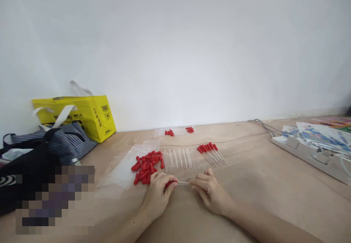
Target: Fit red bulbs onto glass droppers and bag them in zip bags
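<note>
My left hand (161, 190) pinches a red rubber dropper bulb (170, 183) between thumb and fingers. From the bulb a clear glass tube (183, 183) runs sideways to my right hand (207, 190), whose fingertips close on its other end. Whether the tube sits fully inside the bulb is hidden by my left fingers. Just beyond my left hand lies a pile of loose red bulbs (146, 166). A row of clear tubes (181, 159) lies beyond both hands. To its right, several droppers with red bulbs fitted (212, 153) lie side by side.
Clear plastic bags (123, 168) lie left of the bulb pile. Farther back, another bag (181, 131) holds red bulbs and tubes. A yellow bag (101, 118), a striped bag (72, 142) and a black bag (30, 177) stand left. A white power strip (307, 159) lies right.
</note>
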`<action>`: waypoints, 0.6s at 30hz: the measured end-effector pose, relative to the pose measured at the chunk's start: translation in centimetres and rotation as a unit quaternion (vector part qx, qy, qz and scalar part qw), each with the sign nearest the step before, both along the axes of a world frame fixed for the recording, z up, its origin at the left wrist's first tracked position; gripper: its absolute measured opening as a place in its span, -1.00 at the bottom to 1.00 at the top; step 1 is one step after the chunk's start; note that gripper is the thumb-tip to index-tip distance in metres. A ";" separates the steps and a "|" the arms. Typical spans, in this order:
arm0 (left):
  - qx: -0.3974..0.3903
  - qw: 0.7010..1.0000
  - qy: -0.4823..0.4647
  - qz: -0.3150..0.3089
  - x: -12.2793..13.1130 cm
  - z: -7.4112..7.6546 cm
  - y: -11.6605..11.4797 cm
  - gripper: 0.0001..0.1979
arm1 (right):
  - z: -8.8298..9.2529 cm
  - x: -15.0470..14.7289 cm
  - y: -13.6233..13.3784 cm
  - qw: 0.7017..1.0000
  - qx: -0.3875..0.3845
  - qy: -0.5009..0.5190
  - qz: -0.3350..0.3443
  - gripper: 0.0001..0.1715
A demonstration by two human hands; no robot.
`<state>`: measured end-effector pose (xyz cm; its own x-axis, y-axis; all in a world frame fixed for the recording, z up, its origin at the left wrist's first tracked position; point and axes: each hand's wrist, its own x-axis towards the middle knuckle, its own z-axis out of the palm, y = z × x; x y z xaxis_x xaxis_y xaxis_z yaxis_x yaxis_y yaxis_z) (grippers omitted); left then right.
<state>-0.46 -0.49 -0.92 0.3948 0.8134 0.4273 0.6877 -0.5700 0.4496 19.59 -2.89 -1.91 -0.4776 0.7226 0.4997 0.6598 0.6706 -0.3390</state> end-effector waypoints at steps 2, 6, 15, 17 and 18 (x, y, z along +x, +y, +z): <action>-0.008 1.000 0.006 -0.004 -0.1 0.0 0.0 -0.84 | -0.2 0.0 0.0 1.000 0.025 -0.004 0.003 -0.73; -0.017 1.000 0.014 -0.020 -0.2 0.0 -0.2 -0.84 | -0.5 0.1 0.2 0.997 0.079 -0.017 0.006 -0.70; 0.012 0.999 0.015 -0.041 0.3 0.3 -1.0 -0.84 | 0.7 -0.1 -0.1 0.997 0.061 -0.042 -0.010 -0.74; 0.018 0.999 0.018 -0.049 0.4 0.2 -1.0 -0.84 | 0.7 -0.4 -0.1 0.998 0.054 -0.036 -0.012 -0.75; 0.020 0.998 0.019 -0.053 0.4 0.2 -1.0 -0.84 | 0.7 -0.4 -0.2 0.998 0.052 -0.033 -0.013 -0.76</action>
